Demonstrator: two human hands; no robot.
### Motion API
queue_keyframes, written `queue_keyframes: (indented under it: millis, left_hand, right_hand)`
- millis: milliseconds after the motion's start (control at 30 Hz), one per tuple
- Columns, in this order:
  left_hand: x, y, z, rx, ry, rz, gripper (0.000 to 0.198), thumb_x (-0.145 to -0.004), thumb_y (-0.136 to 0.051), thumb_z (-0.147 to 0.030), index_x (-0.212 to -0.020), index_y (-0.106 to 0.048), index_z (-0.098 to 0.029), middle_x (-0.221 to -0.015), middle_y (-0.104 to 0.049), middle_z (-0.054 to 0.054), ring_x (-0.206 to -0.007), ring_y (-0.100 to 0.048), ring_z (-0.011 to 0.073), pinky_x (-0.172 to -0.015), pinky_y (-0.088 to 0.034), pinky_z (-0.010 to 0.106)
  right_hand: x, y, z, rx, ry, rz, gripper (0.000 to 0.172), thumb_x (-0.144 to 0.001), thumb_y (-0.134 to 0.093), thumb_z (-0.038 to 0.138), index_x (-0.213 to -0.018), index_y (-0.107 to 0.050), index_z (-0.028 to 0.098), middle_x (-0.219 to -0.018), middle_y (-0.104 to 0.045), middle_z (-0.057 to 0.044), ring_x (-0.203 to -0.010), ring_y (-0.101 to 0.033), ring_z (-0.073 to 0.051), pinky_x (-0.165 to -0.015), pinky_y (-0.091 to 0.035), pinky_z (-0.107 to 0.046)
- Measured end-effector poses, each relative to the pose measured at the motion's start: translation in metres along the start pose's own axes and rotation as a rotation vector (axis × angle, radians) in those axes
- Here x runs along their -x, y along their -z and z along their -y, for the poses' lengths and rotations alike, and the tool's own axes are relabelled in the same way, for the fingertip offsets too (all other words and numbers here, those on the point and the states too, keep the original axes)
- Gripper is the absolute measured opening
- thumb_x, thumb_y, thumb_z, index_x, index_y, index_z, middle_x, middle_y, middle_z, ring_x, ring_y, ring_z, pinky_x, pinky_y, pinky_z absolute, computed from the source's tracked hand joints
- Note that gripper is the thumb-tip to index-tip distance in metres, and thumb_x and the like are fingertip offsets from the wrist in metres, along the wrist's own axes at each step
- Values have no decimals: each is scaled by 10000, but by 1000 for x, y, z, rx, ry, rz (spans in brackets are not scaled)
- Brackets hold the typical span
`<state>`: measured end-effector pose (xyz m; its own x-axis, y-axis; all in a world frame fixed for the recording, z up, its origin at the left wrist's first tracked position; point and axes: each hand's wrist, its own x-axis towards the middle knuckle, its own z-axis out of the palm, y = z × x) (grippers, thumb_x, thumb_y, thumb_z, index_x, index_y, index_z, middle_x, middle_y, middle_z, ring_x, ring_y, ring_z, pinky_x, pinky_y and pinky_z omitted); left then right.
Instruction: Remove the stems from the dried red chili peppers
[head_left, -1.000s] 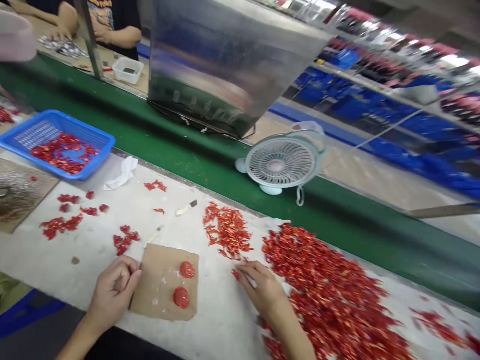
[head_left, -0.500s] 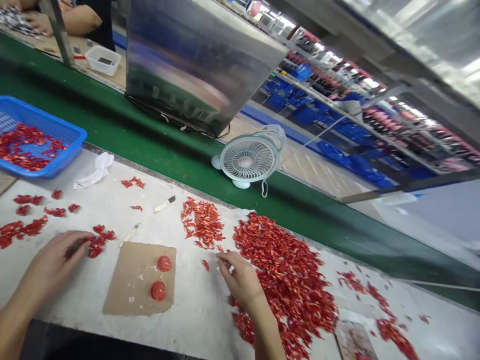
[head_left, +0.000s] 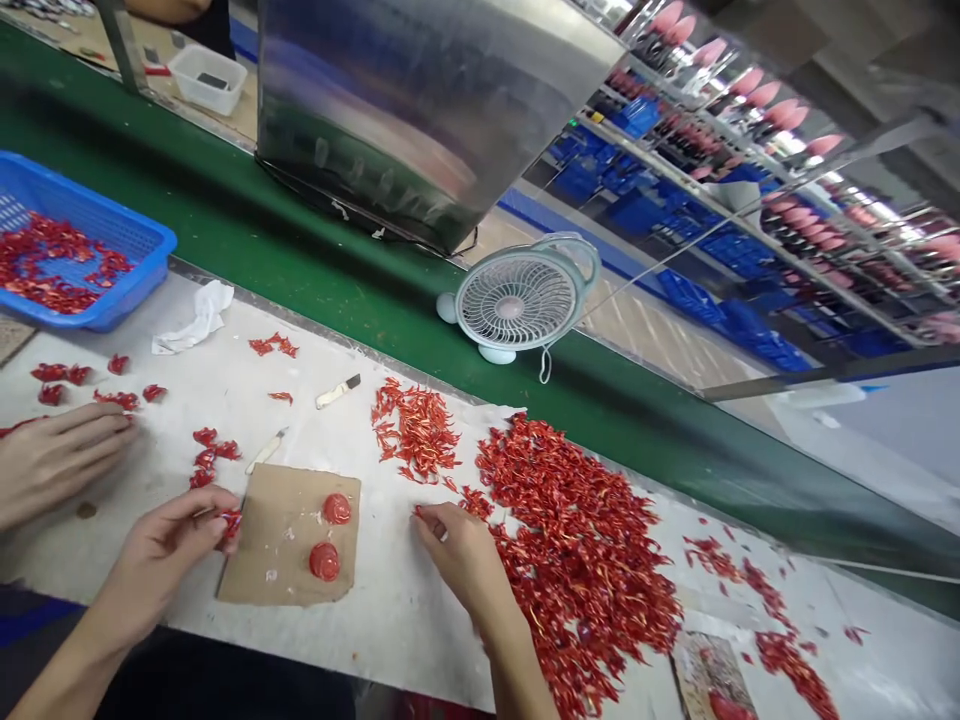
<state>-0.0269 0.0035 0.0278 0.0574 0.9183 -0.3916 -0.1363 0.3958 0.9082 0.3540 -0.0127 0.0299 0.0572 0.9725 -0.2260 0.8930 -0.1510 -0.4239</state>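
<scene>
A crinkled red piece (head_left: 229,526) is pinched in the fingers of the left hand (head_left: 161,565), just over the edge of a cardboard sheet (head_left: 277,560) carrying two red discs (head_left: 325,562). Right of that, the right hand (head_left: 461,555) curls, fingertips down on the table (head_left: 390,620) beside a red heap (head_left: 577,550); whether it grips anything, I cannot tell. Left of the left hand, a co-worker's hand (head_left: 60,462) lies near red clusters (head_left: 60,375).
</scene>
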Motion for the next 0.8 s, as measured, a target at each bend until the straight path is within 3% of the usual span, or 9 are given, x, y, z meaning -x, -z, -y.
queue_keyframes:
  millis: [100, 167, 267, 333, 433, 633, 800]
  left_hand:
    - [3, -14, 3, 90, 32, 54, 184, -767, -822, -310, -935, -783, -245, -942, -748, 40, -735, -671, 165, -677, -594, 255]
    - [5, -20, 1, 107, 69, 74, 175, -766, -830, -305, -908, -771, -223, -1067, -748, 67, -818, -669, 167, -707, -588, 240]
    - [6, -27, 0, 130, 130, 112, 152, -786, -819, -308, -882, -749, -214, -1043, -750, 62, -786, -648, 141, -724, -580, 235]
    - [7, -32, 2, 152, 156, 155, 141, -799, -807, -318, -857, -727, -217, -1003, -741, 47, -724, -622, 126, -668, -577, 235]
    - [9, -38, 4, 157, 179, 191, 138, -800, -805, -308, -839, -704, -223, -1023, -731, 47, -744, -621, 146, -589, -560, 231]
    - [10, -45, 4, 152, 158, 188, 176, -829, -769, -334, -988, -773, -259, -1270, -719, 76, -803, -702, 173, -779, -614, 314]
    - [9, -44, 6, 133, 194, 195, 234, -822, -780, -341, -1048, -791, -281, -1274, -737, 78, -878, -761, 222, -760, -627, 295]
  right_hand:
    - [1, 0, 10, -142, -18, -79, 183, -875, -587, 276, -808, -736, 195, -797, -701, -72, -708, -610, -216, -683, -472, -325]
    - [3, -4, 23, -386, -42, -84, 173, -867, -622, 321, -815, -731, 198, -811, -695, -69, -677, -586, -194, -629, -474, -306]
    - [8, -19, 49, -845, -133, 14, 209, -848, -669, 398, -794, -695, 197, -689, -635, -15, -526, -497, -133, -490, -424, -256]
    - [9, -29, 65, -1027, -192, 66, 213, -831, -689, 396, -780, -673, 190, -625, -604, 14, -469, -451, -103, -450, -389, -232]
    - [8, -39, 80, -1086, -241, 80, 218, -822, -697, 387, -778, -666, 175, -617, -627, 9, -451, -439, -87, -442, -369, -217]
    - [3, -37, 89, -1005, -239, 51, 259, -835, -701, 420, -758, -678, 174, -605, -600, 20, -453, -379, -79, -443, -307, -218]
    - [1, -39, 93, -985, -228, 31, 281, -839, -705, 437, -743, -673, 175, -587, -550, 34, -502, -392, -93, -479, -319, -224]
